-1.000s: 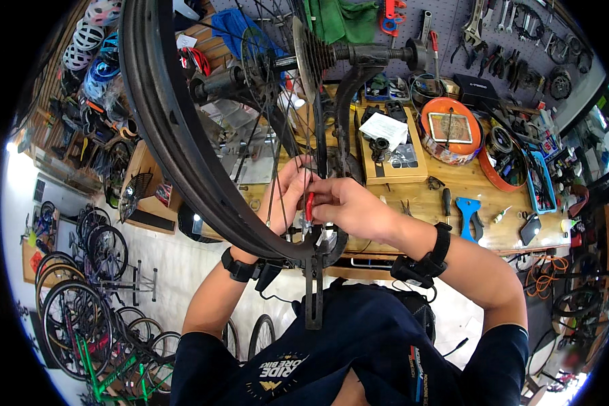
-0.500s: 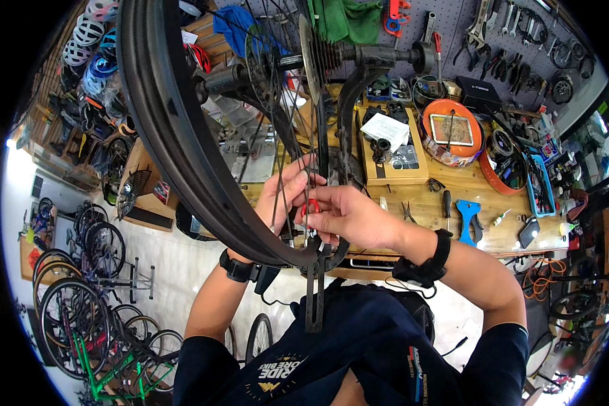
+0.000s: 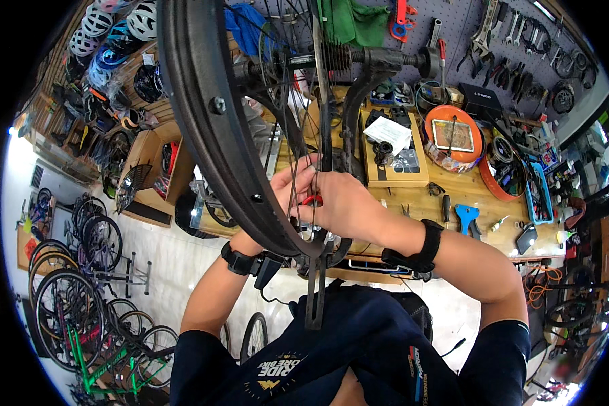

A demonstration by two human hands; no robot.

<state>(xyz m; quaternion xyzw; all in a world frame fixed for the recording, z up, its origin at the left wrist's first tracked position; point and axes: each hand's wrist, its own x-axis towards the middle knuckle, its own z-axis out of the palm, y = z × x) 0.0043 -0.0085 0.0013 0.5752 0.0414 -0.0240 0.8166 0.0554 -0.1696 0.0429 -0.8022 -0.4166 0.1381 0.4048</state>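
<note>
A bicycle wheel with a wide black rim [image 3: 206,128] stands upright in a black truing stand [image 3: 356,91]. My right hand [image 3: 348,203] pinches a small red spoke wrench [image 3: 312,200] among the spokes, close to the lower rim. Its fingertips are turned away and partly hidden. My left hand [image 3: 294,181] reaches in behind the rim, its fingers curled round the spokes beside the wrench; the rim and my right hand cover part of it. The stand's slotted bar [image 3: 313,308] points down toward my apron.
On the wooden bench are a cardboard box [image 3: 397,177], an orange round tray [image 3: 474,150], a screwdriver [image 3: 446,208], a blue-handled tool [image 3: 467,218] and a black phone-like object [image 3: 526,237]. Tools hang on the pegboard [image 3: 446,27]. Bicycles [image 3: 91,291] stand at the left.
The rim has turned, bringing holes in its face into view. My right hand has rolled over so its back shows, still with the red wrench. My left hand stays at the spokes.
</note>
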